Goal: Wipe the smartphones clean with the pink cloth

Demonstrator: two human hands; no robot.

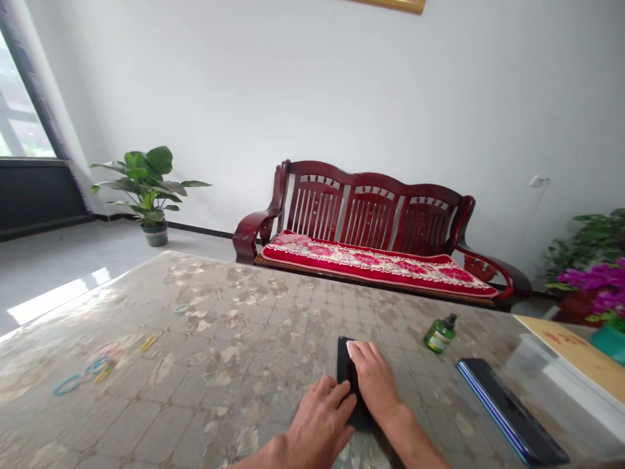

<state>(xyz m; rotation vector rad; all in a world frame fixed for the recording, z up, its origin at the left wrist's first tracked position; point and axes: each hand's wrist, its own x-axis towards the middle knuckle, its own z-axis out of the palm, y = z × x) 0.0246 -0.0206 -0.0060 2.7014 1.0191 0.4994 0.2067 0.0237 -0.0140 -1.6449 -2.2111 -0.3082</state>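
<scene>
A black phone [346, 371] lies flat on the patterned table [234, 339]. My left hand [317, 423] rests at its near left edge, fingers curled against the side, steadying it. My right hand [375, 381] lies on top of the phone, its fingers pressed down on a small white cloth or wipe [352, 348] at the far end of the screen. Most of the phone is hidden under my hands.
A small green bottle [440, 333] stands right of the phone. A second dark phone [510, 410] lies at the near right, beside a box [571, 355]. Coloured rubber bands [95, 371] are scattered at the left. A red wooden bench [371, 241] and potted plants [149, 189] stand beyond.
</scene>
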